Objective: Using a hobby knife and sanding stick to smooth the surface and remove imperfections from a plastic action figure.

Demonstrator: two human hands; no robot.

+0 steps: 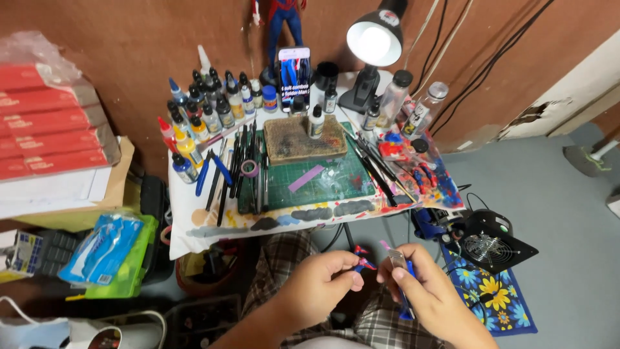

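Here the left hand (323,284) pinches a small red-and-blue figure part (361,262), grip clamped on it. The right hand (426,291) is closed around what looks like a thin sanding stick (396,257), below the worktop (206,223).

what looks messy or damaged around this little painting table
The white table covering is smeared with paint, thickest at the right corner. On the wall to the right, a patch is broken open with ragged edges. The left hand holds a small red-and-blue piece; the right hand grips a small tool.
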